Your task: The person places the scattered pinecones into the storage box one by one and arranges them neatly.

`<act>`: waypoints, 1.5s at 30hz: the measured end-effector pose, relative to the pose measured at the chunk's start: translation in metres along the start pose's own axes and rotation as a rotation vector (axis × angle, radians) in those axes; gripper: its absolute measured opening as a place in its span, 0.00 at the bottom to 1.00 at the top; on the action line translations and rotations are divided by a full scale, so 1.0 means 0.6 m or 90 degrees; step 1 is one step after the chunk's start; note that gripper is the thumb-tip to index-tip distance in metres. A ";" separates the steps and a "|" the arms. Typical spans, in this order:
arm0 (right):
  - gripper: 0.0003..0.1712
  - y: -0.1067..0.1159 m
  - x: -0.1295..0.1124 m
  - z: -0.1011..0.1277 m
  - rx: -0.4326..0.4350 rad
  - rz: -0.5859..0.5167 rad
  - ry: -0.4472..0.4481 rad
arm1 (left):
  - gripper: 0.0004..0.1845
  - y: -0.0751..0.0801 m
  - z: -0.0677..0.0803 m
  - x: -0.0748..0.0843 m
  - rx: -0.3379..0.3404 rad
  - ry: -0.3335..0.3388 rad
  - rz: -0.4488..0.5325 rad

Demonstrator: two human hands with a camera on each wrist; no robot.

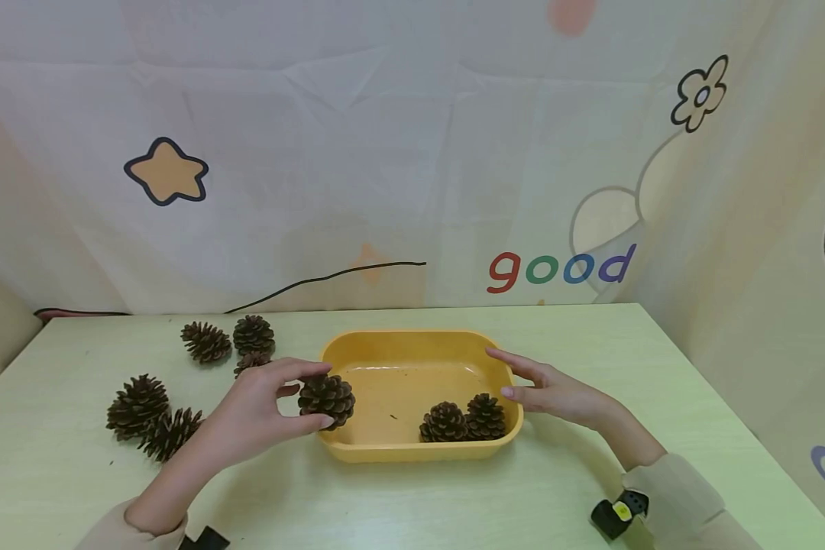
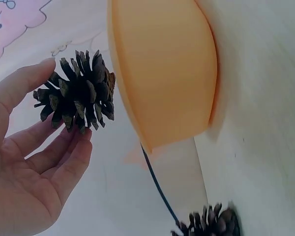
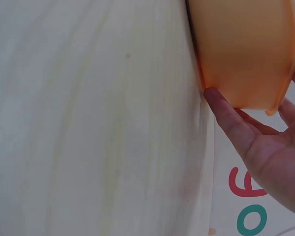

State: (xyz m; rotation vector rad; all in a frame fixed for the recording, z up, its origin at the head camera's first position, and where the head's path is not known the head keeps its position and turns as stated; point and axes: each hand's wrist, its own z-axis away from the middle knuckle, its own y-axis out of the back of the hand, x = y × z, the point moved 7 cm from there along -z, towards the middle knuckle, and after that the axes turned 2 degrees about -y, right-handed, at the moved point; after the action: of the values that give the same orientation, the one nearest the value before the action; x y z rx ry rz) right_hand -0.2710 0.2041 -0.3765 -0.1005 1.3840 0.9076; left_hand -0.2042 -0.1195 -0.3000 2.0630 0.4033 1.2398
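A yellow plastic tub (image 1: 412,340) stands in the middle of the pale green table. Two pine cones (image 1: 462,420) lie in its near right corner. My left hand (image 1: 261,409) pinches a third pine cone (image 1: 326,399) between thumb and fingertips, just above the tub's left rim. The left wrist view shows that cone (image 2: 77,93) held at the fingertips (image 2: 69,142) beside the tub's outer wall (image 2: 162,69). My right hand (image 1: 546,389) rests with straight fingers against the tub's right side; its thumb (image 3: 226,118) touches the wall (image 3: 241,49).
Several loose pine cones lie on the table left of the tub: a pair (image 1: 153,416) near the front, others (image 1: 230,340) farther back. A black cable (image 1: 316,279) runs along the back edge under a printed cloth backdrop. The table edge (image 1: 729,412) slopes away on the right.
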 end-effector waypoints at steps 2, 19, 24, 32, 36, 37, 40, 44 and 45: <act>0.37 0.000 0.000 0.000 0.000 0.001 0.000 | 0.27 -0.008 -0.005 0.002 -0.009 0.000 0.000; 0.36 -0.001 0.000 0.000 0.000 0.004 0.000 | 0.28 -0.074 -0.036 0.007 -0.058 -0.017 0.014; 0.36 0.001 -0.001 0.000 0.003 0.009 0.000 | 0.28 -0.096 -0.046 0.008 -0.087 -0.018 0.029; 0.36 0.001 0.001 0.000 0.001 -0.002 -0.002 | 0.28 -0.126 -0.059 0.006 -0.138 0.006 0.017; 0.36 0.001 0.001 -0.001 0.002 0.002 -0.002 | 0.28 -0.133 -0.063 0.006 -0.155 -0.003 0.016; 0.36 0.001 0.001 -0.001 0.002 0.003 -0.002 | 0.28 -0.135 -0.064 0.007 -0.158 -0.005 0.013; 0.36 0.001 0.000 -0.002 0.003 0.005 -0.002 | 0.28 -0.137 -0.067 0.007 -0.167 -0.006 0.010; 0.37 0.001 0.000 -0.001 0.002 0.002 -0.001 | 0.28 -0.142 -0.071 0.008 -0.184 -0.014 0.003; 0.36 0.001 0.000 -0.001 0.002 0.001 -0.001 | 0.27 -0.144 -0.071 0.008 -0.189 -0.014 0.001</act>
State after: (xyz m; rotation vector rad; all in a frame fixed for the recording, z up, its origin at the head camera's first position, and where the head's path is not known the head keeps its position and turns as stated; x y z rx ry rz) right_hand -0.2718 0.2041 -0.3766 -0.0961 1.3843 0.9064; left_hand -0.2319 -0.0380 -0.3436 1.8219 0.1934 1.1970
